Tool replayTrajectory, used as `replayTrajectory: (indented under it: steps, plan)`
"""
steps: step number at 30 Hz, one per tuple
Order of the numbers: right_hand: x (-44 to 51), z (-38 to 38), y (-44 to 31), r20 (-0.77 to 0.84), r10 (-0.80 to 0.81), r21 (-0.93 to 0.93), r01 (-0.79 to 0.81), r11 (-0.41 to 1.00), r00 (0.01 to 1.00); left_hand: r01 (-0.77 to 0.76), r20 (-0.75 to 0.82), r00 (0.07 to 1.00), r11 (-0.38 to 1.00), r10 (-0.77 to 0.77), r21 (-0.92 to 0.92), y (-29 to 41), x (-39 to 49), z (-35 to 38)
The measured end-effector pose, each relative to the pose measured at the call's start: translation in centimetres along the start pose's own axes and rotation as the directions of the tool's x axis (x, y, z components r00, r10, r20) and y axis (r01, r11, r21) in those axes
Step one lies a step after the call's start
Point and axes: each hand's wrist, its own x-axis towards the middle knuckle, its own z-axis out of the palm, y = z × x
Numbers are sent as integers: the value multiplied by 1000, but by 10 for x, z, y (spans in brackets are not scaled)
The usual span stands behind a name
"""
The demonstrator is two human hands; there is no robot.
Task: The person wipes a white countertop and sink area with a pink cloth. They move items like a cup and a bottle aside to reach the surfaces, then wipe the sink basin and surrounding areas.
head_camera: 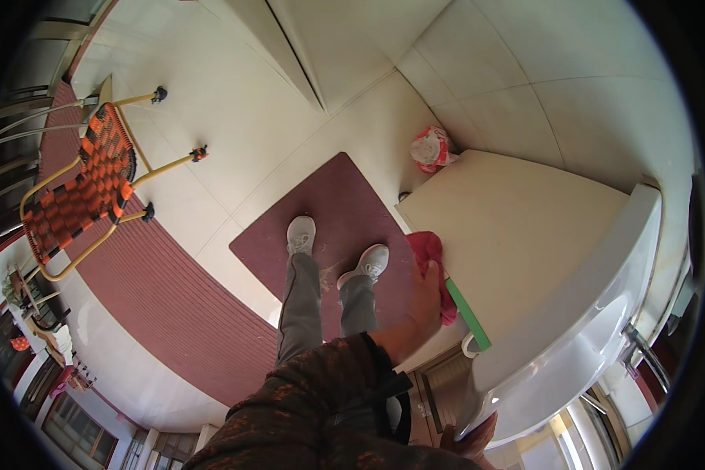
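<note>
My left hand [420, 308] reaches across to the right, blurred, and holds a crumpled red cloth [429, 249] against the near edge of a cream cabinet panel [517, 229]. A green strip [469, 314] runs along that edge, just below the cloth. At the bottom, my right hand [476, 437] grips the lower corner of a glossy white washbasin [555, 376]; part of its fingers is hidden by the rim. A metal tap [646, 352] stands on the basin's far side.
My shoes stand on a maroon mat [341, 205]. A chair [88, 182] with orange and black woven straps is at the left, by a ribbed maroon runner [170, 299]. A red and white plastic bag [432, 148] lies on the floor near the tiled wall [487, 64].
</note>
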Motion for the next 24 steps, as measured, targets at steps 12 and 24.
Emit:
replayTrajectory:
  steps: [12,24]
  plan:
    - [1,-16,-8,60,3,71,-7,997,998,231,89,973,920,-213,-316,-31,153,-49]
    - [40,-23,-34,158,115,75,-128,989,981,280,71,959,953,-273,-117,-4,115,-42]
